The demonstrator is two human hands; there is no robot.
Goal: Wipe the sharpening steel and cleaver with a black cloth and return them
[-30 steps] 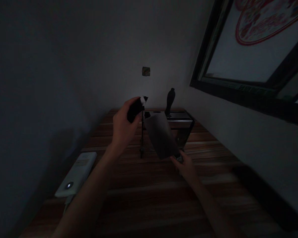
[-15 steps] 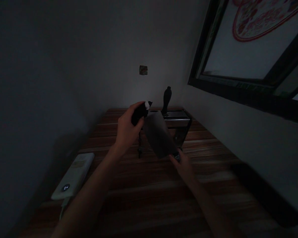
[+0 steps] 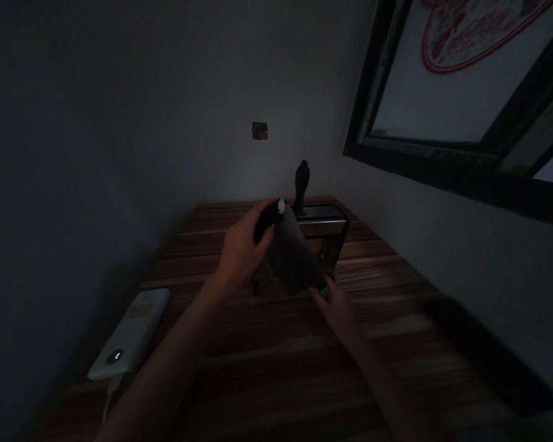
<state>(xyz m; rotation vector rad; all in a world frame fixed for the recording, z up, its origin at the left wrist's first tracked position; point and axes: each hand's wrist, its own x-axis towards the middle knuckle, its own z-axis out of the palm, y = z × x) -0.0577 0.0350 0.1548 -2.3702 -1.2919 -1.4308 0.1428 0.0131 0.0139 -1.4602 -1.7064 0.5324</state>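
My right hand (image 3: 338,307) is closed around the handle of a cleaver (image 3: 292,255), whose broad grey blade slants up to the left. My left hand (image 3: 242,245) grips a small black object with a white end (image 3: 265,222) between thumb and fingers. That object is at the upper left edge of the blade and seems to touch it; the dim light hides its exact kind. Just behind the blade stands a metal-topped device (image 3: 325,227) with an upright black handle (image 3: 301,184), partly covered by the cleaver.
A white power bank (image 3: 133,325) with a cable lies at the left of the striped wooden table (image 3: 239,350). On the right is a long dark flat object (image 3: 488,356). Walls close in the table's far end, and a dark-framed window (image 3: 433,104) is at upper right.
My left hand has moved slightly right and down along the blade edge, tilting the black object. The cleaver stays nearly in place; the whole view has shifted a little.
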